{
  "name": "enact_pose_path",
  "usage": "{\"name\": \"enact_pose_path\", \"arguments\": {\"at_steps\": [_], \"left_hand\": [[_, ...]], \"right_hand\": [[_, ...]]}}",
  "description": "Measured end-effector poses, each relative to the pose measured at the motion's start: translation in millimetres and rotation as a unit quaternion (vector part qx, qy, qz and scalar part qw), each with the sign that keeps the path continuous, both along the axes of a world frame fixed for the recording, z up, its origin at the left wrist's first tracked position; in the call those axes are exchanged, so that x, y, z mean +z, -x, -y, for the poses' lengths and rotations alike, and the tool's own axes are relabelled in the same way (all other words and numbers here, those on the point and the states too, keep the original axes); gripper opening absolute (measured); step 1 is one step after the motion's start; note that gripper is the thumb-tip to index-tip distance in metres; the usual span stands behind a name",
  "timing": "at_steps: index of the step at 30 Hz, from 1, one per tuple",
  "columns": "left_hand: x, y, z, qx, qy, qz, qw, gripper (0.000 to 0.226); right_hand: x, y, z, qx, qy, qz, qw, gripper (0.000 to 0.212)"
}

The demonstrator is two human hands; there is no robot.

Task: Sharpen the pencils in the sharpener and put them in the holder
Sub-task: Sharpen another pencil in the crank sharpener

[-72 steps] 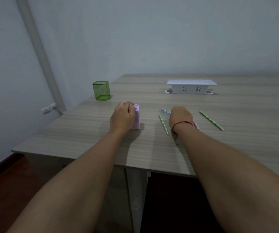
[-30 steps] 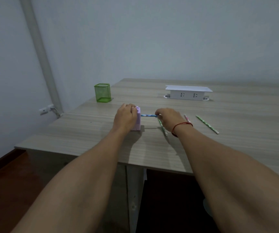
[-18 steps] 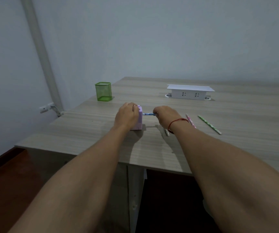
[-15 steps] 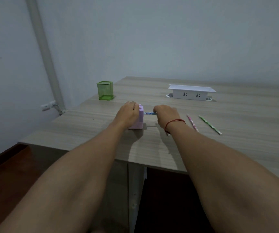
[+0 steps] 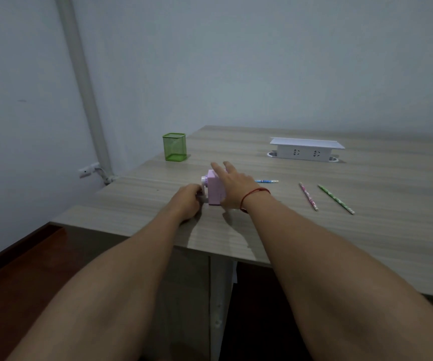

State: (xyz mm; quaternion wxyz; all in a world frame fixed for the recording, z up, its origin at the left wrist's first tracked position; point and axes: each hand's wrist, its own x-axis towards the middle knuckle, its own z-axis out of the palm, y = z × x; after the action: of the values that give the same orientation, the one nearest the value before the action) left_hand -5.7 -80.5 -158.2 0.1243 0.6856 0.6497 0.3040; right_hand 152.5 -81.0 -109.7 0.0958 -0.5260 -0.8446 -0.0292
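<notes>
Pencil (image 5: 266, 181), blue, lying parallel to near edge of desk (image 5: 340, 243), free end pointing right; left hand (image 5: 188, 201) gripping crank (image 5: 204, 187) of boxy pink sharpener (image 5: 214, 191); right hand (image 5: 232, 185) pressing sharpener, fingers straight.

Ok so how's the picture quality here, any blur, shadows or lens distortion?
In the head view the light is dim, bluish and even, no glare; soft arm shadows lie on the table; the right hand at the pink sharpener is slightly motion-smeared, the left hand on its crank looks sharper; the wide lens tilts the wall pipe and swells the forearms.
</notes>
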Motion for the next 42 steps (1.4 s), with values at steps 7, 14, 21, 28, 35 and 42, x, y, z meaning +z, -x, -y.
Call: {"name": "enact_pose_path", "arguments": {"at_steps": [7, 14, 21, 28, 35, 42], "left_hand": [[5, 4, -5, -0.001, -0.011, -0.084, 0.996, 0.024], [7, 5, -9, -0.008, 0.013, -0.140, 0.990, 0.022], [9, 7, -14, -0.017, 0.028, -0.211, 0.977, 0.016], [31, 11, -27, -0.023, -0.060, -0.359, 0.931, 0.018], [32, 12, -31, -0.013, -0.119, -0.350, 0.929, 0.024], [52, 12, -15, -0.035, -0.193, -0.296, 0.935, 0.025]], "right_hand": [[-3, 19, -6, -0.017, 0.002, 0.004, 1.000, 0.083], [-9, 24, -13, -0.017, 0.001, -0.031, 0.999, 0.066], [-9, 21, -10, -0.020, -0.001, -0.042, 0.999, 0.066], [-8, 23, -8, -0.027, 0.008, -0.052, 0.998, 0.066], [-10, 27, -8, -0.037, -0.007, -0.039, 0.999, 0.062], [-1, 30, -4, -0.064, -0.013, -0.002, 0.998, 0.059]]}}
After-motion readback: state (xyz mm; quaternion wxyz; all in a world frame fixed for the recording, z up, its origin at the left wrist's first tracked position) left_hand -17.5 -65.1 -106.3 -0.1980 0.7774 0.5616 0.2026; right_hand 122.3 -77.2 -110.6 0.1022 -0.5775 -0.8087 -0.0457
